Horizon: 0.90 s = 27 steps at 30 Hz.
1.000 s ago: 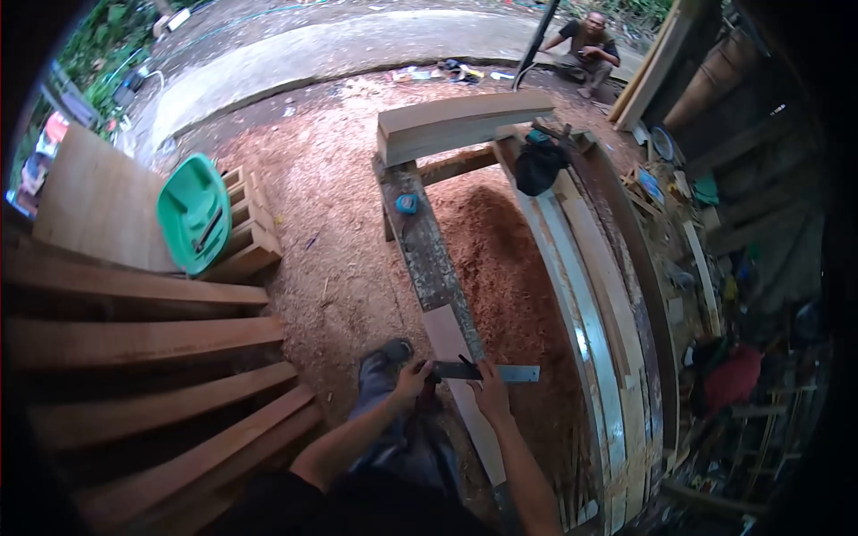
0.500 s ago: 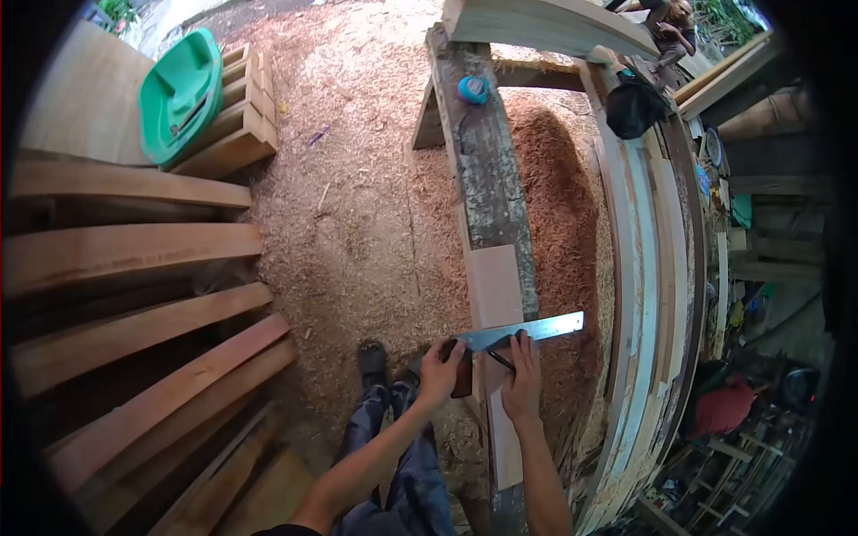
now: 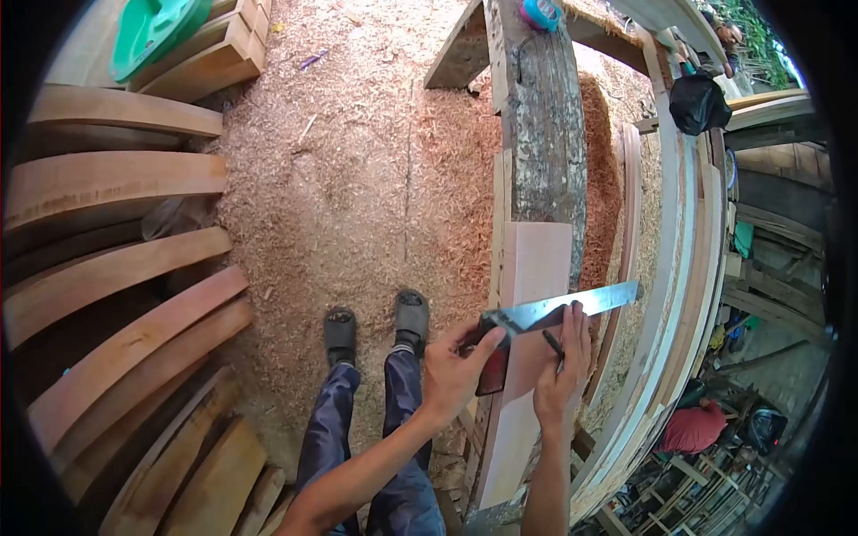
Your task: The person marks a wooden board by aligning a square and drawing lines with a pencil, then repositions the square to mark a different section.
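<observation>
A pale planed board (image 3: pixel 539 250) lies lengthwise on a weathered beam. Across it rests a try square (image 3: pixel 601 299) with a shiny metal blade and a dark reddish stock at the board's left edge. My left hand (image 3: pixel 458 371) is closed around the stock end, thumb on top near the corner. With my right hand (image 3: pixel 563 380) I hold a black pen (image 3: pixel 553 345); its fingertips touch the blade's near edge. The pen's tip is too small to make out.
The beam (image 3: pixel 545 134) carries a blue tape measure (image 3: pixel 540 12) at its far end. Curved timbers (image 3: pixel 116 183) stand at left, near a green tray (image 3: pixel 156 36). Long planks (image 3: pixel 684 268) run along the right, with a black bag (image 3: pixel 698 104). A person in red (image 3: pixel 695 427) is at lower right.
My view has shifted nearer and lower, so the board and square look larger. My feet show farther apart. Both hands keep hold of the square's stock and the pen.
</observation>
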Each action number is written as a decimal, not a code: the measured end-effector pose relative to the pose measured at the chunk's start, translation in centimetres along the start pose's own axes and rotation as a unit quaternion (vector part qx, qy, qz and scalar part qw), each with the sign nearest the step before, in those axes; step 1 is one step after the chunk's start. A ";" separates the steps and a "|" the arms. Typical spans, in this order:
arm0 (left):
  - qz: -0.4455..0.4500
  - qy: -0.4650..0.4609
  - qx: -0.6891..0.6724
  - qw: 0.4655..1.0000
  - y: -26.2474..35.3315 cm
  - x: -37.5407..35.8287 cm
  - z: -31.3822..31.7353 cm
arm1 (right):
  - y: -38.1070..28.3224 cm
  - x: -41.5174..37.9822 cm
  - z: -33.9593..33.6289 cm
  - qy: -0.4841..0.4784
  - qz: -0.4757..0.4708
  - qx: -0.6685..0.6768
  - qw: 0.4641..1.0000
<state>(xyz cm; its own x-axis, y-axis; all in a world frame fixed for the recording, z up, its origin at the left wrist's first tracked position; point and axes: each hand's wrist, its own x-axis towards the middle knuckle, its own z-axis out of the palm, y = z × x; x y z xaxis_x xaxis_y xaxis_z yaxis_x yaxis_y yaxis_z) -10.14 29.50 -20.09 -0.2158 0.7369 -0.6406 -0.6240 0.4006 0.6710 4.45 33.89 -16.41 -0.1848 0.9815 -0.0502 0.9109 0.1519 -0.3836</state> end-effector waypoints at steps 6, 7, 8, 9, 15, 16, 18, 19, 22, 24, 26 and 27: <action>0.012 0.035 -0.015 0.999 2.3 1.9 1.4 | -0.2 2.7 -0.4 -0.013 -0.027 -0.017 0.999; 0.021 0.040 -0.010 0.999 2.3 2.2 1.4 | -0.2 3.1 -0.4 -0.019 -0.035 -0.020 0.999; 0.031 0.046 -0.006 0.998 2.2 2.5 1.5 | -0.1 3.6 -0.3 -0.025 -0.044 -0.023 0.998; 0.033 0.047 -0.006 0.998 2.2 2.7 1.7 | -0.2 3.9 -0.3 -0.032 -0.043 -0.023 0.998; 0.033 0.091 -0.022 0.995 2.4 3.3 2.9 | -1.1 4.9 0.0 -0.047 -0.052 -0.071 0.995; 0.032 0.102 -0.019 0.994 2.5 3.3 3.2 | -1.1 5.1 0.0 -0.049 -0.053 -0.072 0.995; 0.025 0.117 -0.016 0.993 2.7 2.9 3.2 | -1.2 5.0 -0.2 -0.066 -0.057 -0.091 0.992; 0.025 0.117 -0.021 0.993 2.9 2.9 3.3 | -1.3 5.1 -0.2 -0.068 -0.058 -0.092 0.992; 0.024 0.114 -0.029 0.993 2.8 3.1 3.3 | -1.3 5.0 -0.4 -0.085 -0.053 -0.098 0.990; 0.024 0.112 -0.033 0.993 2.8 3.3 3.0 | -1.1 4.9 -0.3 -0.083 -0.053 -0.091 0.991; 0.025 0.096 -0.009 0.995 3.0 3.2 2.8 | -1.1 5.0 -0.4 -0.083 -0.056 -0.085 0.991; 0.025 0.098 -0.012 0.995 3.2 3.2 2.9 | -1.2 5.1 -0.4 -0.081 -0.056 -0.075 0.992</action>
<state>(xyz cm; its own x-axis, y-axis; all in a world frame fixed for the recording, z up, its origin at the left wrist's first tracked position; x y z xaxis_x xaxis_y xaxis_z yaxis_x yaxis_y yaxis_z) -10.65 34.70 -18.96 -0.3874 0.6349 -0.6684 -0.6261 0.3510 0.6963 2.56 38.71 -15.83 -0.3347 0.9273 -0.1675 0.9235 0.2875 -0.2539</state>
